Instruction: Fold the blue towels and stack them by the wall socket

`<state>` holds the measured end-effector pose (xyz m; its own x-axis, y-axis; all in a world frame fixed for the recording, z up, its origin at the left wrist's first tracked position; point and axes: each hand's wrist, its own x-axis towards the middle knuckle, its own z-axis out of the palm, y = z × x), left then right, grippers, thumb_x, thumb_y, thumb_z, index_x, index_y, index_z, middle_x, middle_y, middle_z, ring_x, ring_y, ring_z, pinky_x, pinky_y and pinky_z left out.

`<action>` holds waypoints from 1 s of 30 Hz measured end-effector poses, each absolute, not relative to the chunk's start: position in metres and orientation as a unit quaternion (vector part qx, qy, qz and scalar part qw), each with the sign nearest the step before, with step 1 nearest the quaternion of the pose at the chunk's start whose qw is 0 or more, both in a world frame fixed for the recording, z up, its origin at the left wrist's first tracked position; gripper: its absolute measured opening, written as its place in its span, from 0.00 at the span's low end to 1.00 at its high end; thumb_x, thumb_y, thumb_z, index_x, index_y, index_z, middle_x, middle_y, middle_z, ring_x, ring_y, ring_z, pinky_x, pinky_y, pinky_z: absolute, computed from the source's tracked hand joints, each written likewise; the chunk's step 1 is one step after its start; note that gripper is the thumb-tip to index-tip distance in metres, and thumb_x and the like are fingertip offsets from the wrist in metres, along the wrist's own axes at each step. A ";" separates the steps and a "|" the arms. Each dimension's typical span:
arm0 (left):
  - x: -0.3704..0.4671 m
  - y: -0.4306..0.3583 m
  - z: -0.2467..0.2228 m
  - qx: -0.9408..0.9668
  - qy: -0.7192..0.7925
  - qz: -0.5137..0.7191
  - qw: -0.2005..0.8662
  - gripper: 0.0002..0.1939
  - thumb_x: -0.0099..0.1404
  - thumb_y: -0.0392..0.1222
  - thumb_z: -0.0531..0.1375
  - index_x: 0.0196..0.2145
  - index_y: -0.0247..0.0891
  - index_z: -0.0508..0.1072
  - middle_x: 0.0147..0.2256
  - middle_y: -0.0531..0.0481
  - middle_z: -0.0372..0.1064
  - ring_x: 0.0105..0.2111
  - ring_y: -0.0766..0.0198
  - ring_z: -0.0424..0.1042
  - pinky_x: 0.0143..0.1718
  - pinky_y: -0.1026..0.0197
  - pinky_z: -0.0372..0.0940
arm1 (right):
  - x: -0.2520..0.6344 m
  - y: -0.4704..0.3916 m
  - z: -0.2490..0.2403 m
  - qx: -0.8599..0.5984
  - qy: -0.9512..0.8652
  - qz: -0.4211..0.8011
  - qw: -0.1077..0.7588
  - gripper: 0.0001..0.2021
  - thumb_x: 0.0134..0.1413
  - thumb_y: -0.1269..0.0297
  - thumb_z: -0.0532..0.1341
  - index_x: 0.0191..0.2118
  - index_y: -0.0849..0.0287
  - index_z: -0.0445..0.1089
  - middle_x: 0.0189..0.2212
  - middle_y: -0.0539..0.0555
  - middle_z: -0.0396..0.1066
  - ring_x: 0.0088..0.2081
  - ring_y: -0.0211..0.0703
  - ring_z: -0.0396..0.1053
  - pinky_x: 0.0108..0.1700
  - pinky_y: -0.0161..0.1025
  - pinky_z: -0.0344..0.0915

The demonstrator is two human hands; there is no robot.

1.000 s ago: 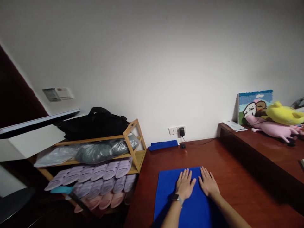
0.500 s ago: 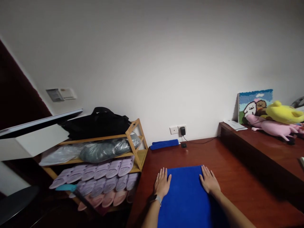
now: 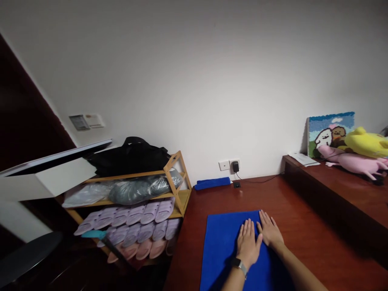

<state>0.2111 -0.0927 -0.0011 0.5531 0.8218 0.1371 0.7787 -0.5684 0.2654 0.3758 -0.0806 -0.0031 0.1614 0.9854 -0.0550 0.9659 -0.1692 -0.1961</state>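
A blue towel [image 3: 221,238] lies spread flat on the reddish-brown wooden table [image 3: 291,202], its near end running out of view. My left hand [image 3: 247,242], with a watch at the wrist, rests flat on the towel right of its middle, fingers stretched out. Beside it my right hand [image 3: 269,230] lies flat at the towel's far right corner, fingers extended along the edge and partly on the wood. Neither hand grips anything. A second blue towel [image 3: 212,183], folded into a narrow strip, sits by the wall.
Left of the table stands a wooden rack [image 3: 178,182] with slippers [image 3: 148,212], plastic-wrapped items and a black bag [image 3: 130,157]. A plugged-in adapter [image 3: 235,166] trails a cable along the back. Plush toys [image 3: 351,159] and a dog picture [image 3: 330,131] stand on the raised ledge at right.
My left hand has moved right, from the towel's left edge onto the towel near my right hand. The right hand stays at the far right corner. The view has shifted slightly.
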 end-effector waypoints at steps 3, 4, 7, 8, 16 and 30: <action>0.198 -0.095 -0.005 0.858 0.488 0.124 0.097 0.37 0.77 0.56 0.31 0.75 0.36 0.46 0.75 0.46 0.41 0.74 0.54 0.40 0.75 0.43 0.44 | 0.376 -0.080 -0.005 -0.763 -0.638 0.084 0.058 0.36 0.69 0.54 0.36 0.76 0.67 0.39 0.77 0.54 0.38 0.76 0.45 0.36 0.75 0.47 0.34; 0.185 -0.092 -0.003 0.849 0.506 0.119 0.091 0.37 0.77 0.57 0.31 0.75 0.35 0.47 0.75 0.45 0.42 0.74 0.54 0.41 0.75 0.44 0.43 | 0.376 -0.080 -0.005 -0.765 -0.635 0.086 0.061 0.36 0.69 0.53 0.36 0.76 0.66 0.39 0.77 0.54 0.38 0.76 0.45 0.36 0.75 0.47 0.34; 0.129 -0.082 0.005 0.819 0.564 0.086 0.065 0.40 0.77 0.61 0.33 0.74 0.32 0.50 0.74 0.43 0.42 0.74 0.53 0.42 0.75 0.46 0.43 | 0.376 -0.079 -0.007 -0.767 -0.631 0.090 0.073 0.36 0.70 0.52 0.36 0.76 0.66 0.39 0.77 0.54 0.39 0.76 0.44 0.37 0.75 0.47 0.34; 0.109 -0.079 0.007 0.807 0.582 0.077 0.056 0.41 0.77 0.61 0.33 0.74 0.31 0.50 0.74 0.42 0.42 0.74 0.52 0.42 0.75 0.46 0.44 | 0.376 -0.078 -0.008 -0.767 -0.631 0.090 0.075 0.36 0.70 0.52 0.36 0.76 0.66 0.40 0.77 0.55 0.39 0.76 0.44 0.37 0.75 0.47 0.34; 0.041 -0.083 -0.001 0.767 0.635 0.092 0.013 0.40 0.77 0.61 0.35 0.74 0.30 0.52 0.74 0.41 0.45 0.74 0.51 0.46 0.73 0.46 0.49 | 0.381 -0.077 -0.023 -0.761 -0.639 0.069 0.085 0.37 0.69 0.52 0.37 0.76 0.68 0.43 0.76 0.57 0.42 0.76 0.47 0.40 0.75 0.50 0.37; 0.044 -0.077 -0.011 0.774 0.623 0.113 0.008 0.32 0.78 0.49 0.38 0.73 0.33 0.53 0.73 0.43 0.48 0.73 0.53 0.48 0.73 0.46 0.49 | 0.373 -0.108 -0.009 -0.769 -0.629 0.074 0.086 0.36 0.70 0.53 0.34 0.76 0.66 0.41 0.76 0.55 0.40 0.76 0.47 0.37 0.75 0.50 0.39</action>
<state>0.0436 -0.0772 -0.0108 0.1981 0.9663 0.1646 0.9627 -0.2234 0.1526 0.3729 -0.1083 -0.0092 0.1986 0.9801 -0.0059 0.9543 -0.1948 -0.2267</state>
